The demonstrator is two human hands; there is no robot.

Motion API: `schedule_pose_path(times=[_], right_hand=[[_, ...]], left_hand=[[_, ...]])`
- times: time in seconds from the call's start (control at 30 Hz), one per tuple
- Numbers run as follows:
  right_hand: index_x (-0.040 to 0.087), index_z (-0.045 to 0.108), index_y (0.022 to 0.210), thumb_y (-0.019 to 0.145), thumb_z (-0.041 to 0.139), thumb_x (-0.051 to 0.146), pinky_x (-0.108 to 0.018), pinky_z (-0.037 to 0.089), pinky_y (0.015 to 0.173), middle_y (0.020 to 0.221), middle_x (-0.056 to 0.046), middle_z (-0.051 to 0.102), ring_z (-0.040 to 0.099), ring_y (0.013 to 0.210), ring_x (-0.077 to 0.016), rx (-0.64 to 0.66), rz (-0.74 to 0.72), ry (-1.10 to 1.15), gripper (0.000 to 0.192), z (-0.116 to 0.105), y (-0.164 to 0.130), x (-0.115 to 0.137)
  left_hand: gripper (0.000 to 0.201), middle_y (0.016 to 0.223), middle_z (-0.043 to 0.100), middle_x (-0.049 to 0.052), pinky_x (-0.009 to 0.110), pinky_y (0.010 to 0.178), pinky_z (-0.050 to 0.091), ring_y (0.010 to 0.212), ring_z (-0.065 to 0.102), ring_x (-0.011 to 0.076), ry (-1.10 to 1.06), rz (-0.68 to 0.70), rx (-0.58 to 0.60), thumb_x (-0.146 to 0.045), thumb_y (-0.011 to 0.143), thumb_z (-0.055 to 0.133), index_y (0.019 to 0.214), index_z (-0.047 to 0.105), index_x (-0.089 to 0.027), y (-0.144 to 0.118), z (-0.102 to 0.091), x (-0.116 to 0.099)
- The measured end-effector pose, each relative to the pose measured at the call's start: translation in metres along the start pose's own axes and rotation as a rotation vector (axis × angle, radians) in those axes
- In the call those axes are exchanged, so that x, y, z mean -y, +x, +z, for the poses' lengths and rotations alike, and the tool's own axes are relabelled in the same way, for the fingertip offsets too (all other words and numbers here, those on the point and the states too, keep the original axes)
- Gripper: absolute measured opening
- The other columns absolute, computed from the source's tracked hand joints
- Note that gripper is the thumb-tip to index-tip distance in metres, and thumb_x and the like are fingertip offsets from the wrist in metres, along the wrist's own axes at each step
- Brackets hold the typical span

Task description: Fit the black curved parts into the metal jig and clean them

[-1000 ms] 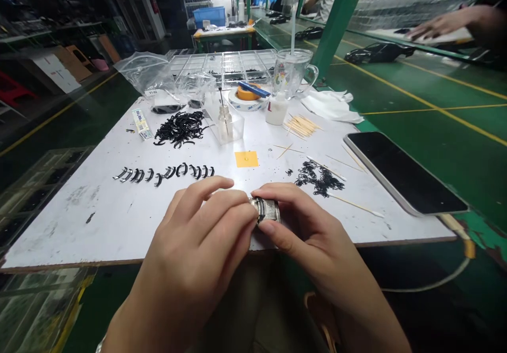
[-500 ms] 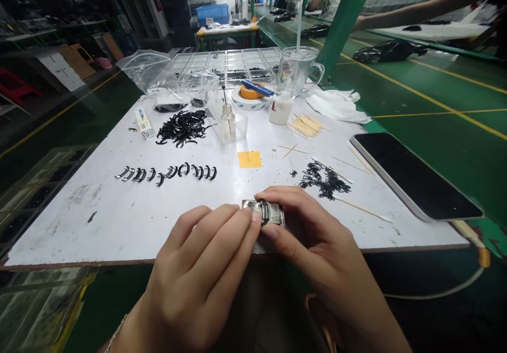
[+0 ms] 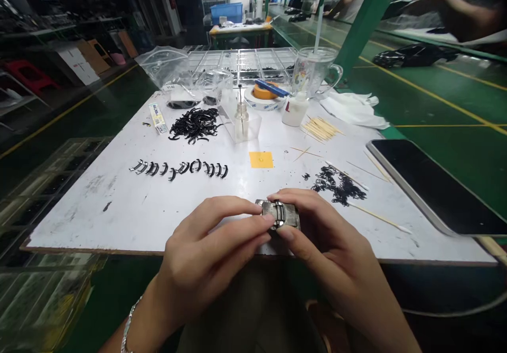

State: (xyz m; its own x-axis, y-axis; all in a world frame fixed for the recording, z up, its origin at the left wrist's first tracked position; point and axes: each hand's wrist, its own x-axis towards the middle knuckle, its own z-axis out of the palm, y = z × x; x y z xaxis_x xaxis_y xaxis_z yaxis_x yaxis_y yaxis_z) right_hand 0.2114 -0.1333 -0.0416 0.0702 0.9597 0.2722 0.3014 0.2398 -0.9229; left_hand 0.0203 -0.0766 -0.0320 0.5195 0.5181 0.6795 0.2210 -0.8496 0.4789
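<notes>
Both hands meet at the near edge of the white work board (image 3: 119,210). The right hand (image 3: 328,247) pinches a small silver metal part (image 3: 279,215) between thumb and forefinger, and the left hand (image 3: 206,258) closes its fingertips on the part's left end; the part sits just above the board's near edge.

Taking the yellow paper square (image 3: 261,159) as the landmark: left of it lies a row of curved black pieces (image 3: 180,168), and farther back-left a loose heap of the same black pieces (image 3: 194,124) beside a small printed packet (image 3: 159,118). Right of the square is a scatter of tiny black rings (image 3: 336,184), with thin wooden sticks (image 3: 320,129) behind them and a dark tablet (image 3: 439,189) far right.

Directly behind the square a clear plastic box (image 3: 245,121) holds a small glass bottle with a thin rod standing in it. Farther back stand a white squeeze bottle (image 3: 295,111), a tape roll (image 3: 263,95), a glass mug (image 3: 315,70) with a straw, a compartmented clear tray (image 3: 245,60) with dark bits in some cells, and a clear plastic bag (image 3: 166,68).
</notes>
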Motion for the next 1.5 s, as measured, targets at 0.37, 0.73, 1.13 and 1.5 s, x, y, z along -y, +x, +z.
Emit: schedule_pose_path(times=[0.37, 0.73, 1.13, 1.5], right_hand=[[0.036, 0.062, 0.122, 0.096, 0.063, 0.030, -0.019, 0.048, 0.097, 0.123, 0.003, 0.065, 0.061, 0.117, -0.0127, -0.001, -0.003, -0.010, 0.027, -0.001, -0.002, 0.000], [0.035, 0.061, 0.122, 0.096, 0.063, 0.029, -0.019, 0.048, 0.099, 0.123, 0.002, 0.065, 0.061, 0.118, -0.0125, 0.013, -0.011, 0.008, 0.026, -0.001, -0.001, 0.000], [0.032, 0.063, 0.121, 0.096, 0.063, 0.028, -0.022, 0.048, 0.097, 0.123, 0.000, 0.065, 0.061, 0.115, -0.0146, 0.002, -0.039, 0.023, 0.025, 0.001, 0.002, -0.002], [0.031, 0.062, 0.120, 0.097, 0.062, 0.028, -0.025, 0.049, 0.094, 0.119, -0.001, 0.066, 0.062, 0.110, -0.0158, 0.023, -0.037, -0.012, 0.023, -0.001, 0.002, 0.000]], left_hand=[[0.023, 0.112, 0.064, 0.006, 0.008, 0.102, 0.044, 0.107, 0.063, 0.0065, 0.006, -0.061, 0.060, -0.016, 0.095, 0.067, 0.116, 0.069, -0.007, 0.010, -0.002, 0.000], [0.030, 0.117, 0.062, 0.008, 0.012, 0.106, 0.042, 0.112, 0.059, 0.0090, 0.148, 0.031, 0.061, -0.012, 0.095, 0.065, 0.125, 0.063, -0.007, 0.002, 0.005, -0.001], [0.023, 0.051, 0.052, -0.007, 0.011, 0.041, 0.037, 0.037, 0.045, 0.0032, -0.928, -1.051, 0.533, -0.032, 0.093, 0.067, 0.112, 0.066, -0.019, 0.051, -0.012, 0.018], [0.011, 0.053, 0.046, -0.004, 0.008, 0.032, 0.028, 0.043, 0.034, 0.0048, -1.176, -1.304, 0.575, -0.012, 0.081, 0.072, 0.092, 0.071, -0.015, 0.071, -0.008, 0.026]])
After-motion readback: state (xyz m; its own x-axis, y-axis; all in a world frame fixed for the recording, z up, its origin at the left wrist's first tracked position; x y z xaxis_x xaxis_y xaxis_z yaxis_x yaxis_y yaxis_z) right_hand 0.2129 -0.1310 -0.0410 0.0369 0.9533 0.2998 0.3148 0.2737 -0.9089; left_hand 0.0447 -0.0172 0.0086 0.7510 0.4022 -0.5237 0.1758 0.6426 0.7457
